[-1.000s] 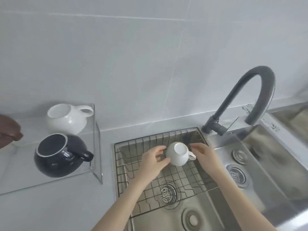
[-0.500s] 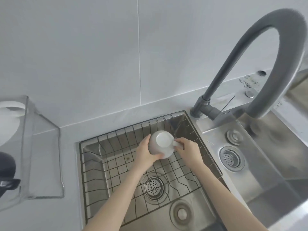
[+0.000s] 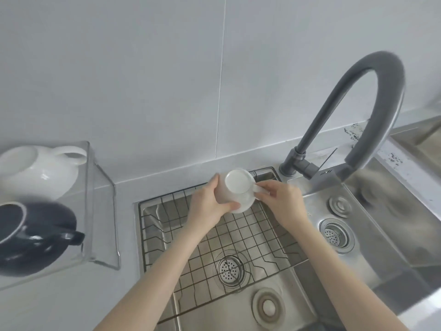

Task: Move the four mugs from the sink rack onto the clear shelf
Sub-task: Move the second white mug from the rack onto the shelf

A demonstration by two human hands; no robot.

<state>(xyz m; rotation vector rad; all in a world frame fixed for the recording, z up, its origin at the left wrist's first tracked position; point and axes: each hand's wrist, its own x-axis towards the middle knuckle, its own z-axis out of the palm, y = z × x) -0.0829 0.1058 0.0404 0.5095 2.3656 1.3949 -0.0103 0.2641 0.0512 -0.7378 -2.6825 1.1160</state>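
Observation:
A small white mug (image 3: 236,187) is held upside down, its flat base facing me, above the back edge of the wire sink rack (image 3: 167,235). My left hand (image 3: 210,209) wraps its body from the left. My right hand (image 3: 281,204) pinches its handle from the right. On the clear shelf (image 3: 100,211) at the left sit a round white mug (image 3: 40,173) at the back and a dark blue mug (image 3: 35,237) in front, both with handles to the right. The rack holds no other mug that I can see.
A tall grey arched faucet (image 3: 358,111) rises right of the rack, its spout over the right basin (image 3: 358,223). Drain strainers (image 3: 230,271) lie under the rack and in the right basin. A tiled wall (image 3: 167,80) stands behind; grey counter (image 3: 124,189) separates shelf and sink.
Both hands closed on the white mug and raised it from inside the rack to above its back edge, turning its base toward me. My view shifted left, showing the shelf mugs again.

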